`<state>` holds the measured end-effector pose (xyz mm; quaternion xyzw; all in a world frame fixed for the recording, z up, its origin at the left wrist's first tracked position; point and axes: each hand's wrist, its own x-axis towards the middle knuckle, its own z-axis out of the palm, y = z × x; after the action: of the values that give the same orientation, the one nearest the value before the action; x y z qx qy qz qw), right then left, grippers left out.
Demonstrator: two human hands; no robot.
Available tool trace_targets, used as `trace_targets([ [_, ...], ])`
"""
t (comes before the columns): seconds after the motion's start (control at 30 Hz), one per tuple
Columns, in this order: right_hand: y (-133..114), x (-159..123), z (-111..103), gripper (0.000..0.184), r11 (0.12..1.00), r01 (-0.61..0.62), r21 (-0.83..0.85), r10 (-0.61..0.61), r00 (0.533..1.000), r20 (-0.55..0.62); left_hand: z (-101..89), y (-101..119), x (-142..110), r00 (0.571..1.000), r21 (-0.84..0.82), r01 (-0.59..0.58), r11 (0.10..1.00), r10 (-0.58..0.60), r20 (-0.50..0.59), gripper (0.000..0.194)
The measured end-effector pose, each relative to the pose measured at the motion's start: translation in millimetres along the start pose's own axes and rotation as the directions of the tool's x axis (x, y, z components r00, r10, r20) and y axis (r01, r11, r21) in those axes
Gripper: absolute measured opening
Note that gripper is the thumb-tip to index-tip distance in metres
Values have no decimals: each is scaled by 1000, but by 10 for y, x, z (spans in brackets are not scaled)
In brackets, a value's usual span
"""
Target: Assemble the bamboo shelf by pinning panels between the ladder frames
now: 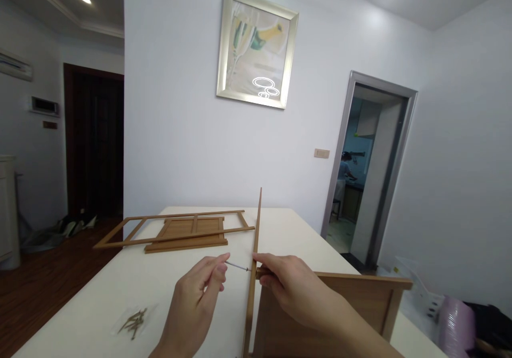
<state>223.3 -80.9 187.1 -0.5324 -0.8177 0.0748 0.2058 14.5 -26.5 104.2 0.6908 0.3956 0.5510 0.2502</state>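
My left hand (200,288) is closed, pinching a thin metal rod, apparently a hex key (237,265). Its far tip meets a small screw head on the side of a long upright wooden strip (253,283). On the strip's other side, my right hand (290,283) grips the joint where the strip meets the top rail of a brown wooden panel (340,304). The right fingertips press on the strip; the thumb lies lower, against the rail. A clear plastic bag with several brass-coloured screws (134,323) lies left of my left hand.
On the white table (296,230), a wooden ladder-like frame (160,240) lies over a flat wooden panel (172,230) at the back left. A wall stands behind the table. Beyond a doorway at the right is another person (342,175). Pink wrapped material (456,323) sits at the lower right.
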Motion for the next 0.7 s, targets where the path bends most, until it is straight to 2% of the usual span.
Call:
trace_targets([
  [0.17,6,1,4,38,1000,11,8,-11,1000,-4,-68,-25,94,969,-246,233,941,-205,135,42],
  [0.27,4,2,5,39,1000,16,14,-16,1000,0,-72,-97,113,958,-293,281,914,-247,149,39],
  [0.37,11,-4,9,40,1000,20,18,-20,1000,2,-64,-166,96,976,-193,215,957,-202,84,32],
  [0.43,18,-8,13,40,1000,16,16,-16,1000,-2,-62,-197,90,996,-90,81,993,-78,37,24],
  [0.5,23,-9,12,40,1000,14,10,-14,1000,-5,-67,-212,96,998,-14,-59,998,59,-4,21],
  [0.53,23,-8,10,40,1000,13,8,-13,1000,-3,-71,-212,102,996,4,-93,996,93,-11,21],
  [0.6,18,-3,3,40,1000,12,11,-12,1000,0,-83,-199,113,997,-1,-70,998,70,26,22],
  [0.7,7,4,-3,41,1000,12,16,-13,1000,1,-107,-149,120,991,-51,84,995,-78,110,21],
])
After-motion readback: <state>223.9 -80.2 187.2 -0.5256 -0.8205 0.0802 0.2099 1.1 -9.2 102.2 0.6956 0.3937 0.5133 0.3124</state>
